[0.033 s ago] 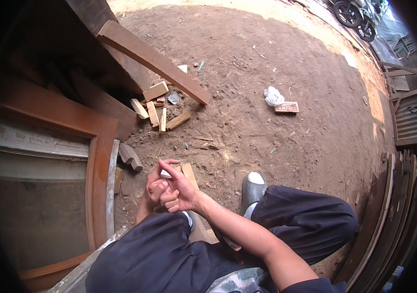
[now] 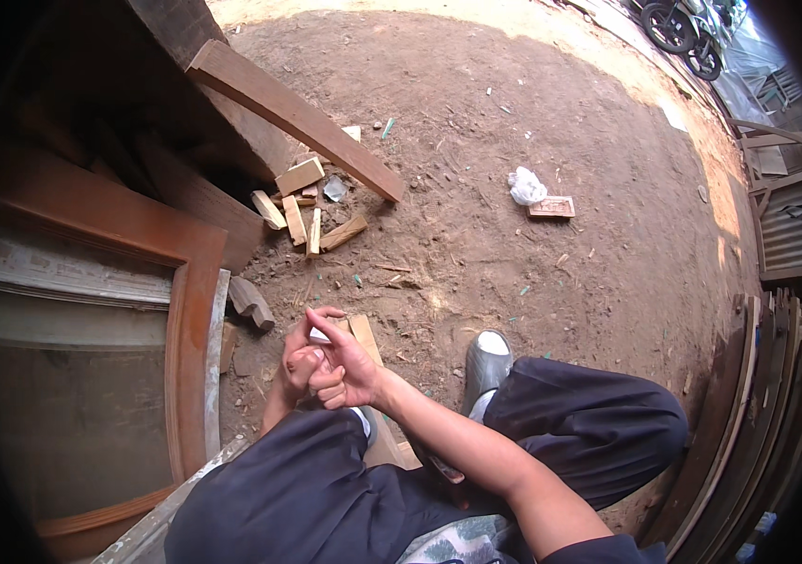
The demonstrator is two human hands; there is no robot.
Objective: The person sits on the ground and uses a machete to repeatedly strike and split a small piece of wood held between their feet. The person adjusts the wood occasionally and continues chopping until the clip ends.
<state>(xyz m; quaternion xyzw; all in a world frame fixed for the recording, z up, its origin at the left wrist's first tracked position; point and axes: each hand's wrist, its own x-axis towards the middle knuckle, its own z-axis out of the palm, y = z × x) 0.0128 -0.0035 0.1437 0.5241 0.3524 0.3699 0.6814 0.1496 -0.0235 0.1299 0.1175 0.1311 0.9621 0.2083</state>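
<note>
A shallow box (image 2: 552, 207) lies on the ground (image 2: 476, 122), its long side running roughly left to right; what is inside is too small to tell. A crumpled white bag (image 2: 526, 186) sits against its left end, its contents hidden.

The ground is bare brown dirt, littered with chips and green scraps, shaded near the person and sunlit along the far edge. At the left, framed panels (image 2: 196, 348) stand in a dark corner. A plank (image 2: 297, 122) slants down over a heap of offcuts (image 2: 295, 218). Boards (image 2: 744, 395) are stacked on the right, with corrugated metal (image 2: 789, 230) beyond them and a motorbike (image 2: 671, 26) in the upper right corner.

The person sits with knees apart, wearing dark trousers (image 2: 579, 423) and grey shoes (image 2: 487, 365). Above the left knee, the left hand (image 2: 295, 371) and right hand (image 2: 352, 365) press together, fingers curled in, with one right-hand digit stretched toward the upper left. A small white piece (image 2: 319, 336) shows between them; which hand grips it cannot be told. Fingers cover most of it, so its long axis is unclear. Just beside the hands, a pale wood strip (image 2: 365, 338) points away from the person, leaning slightly left.
</note>
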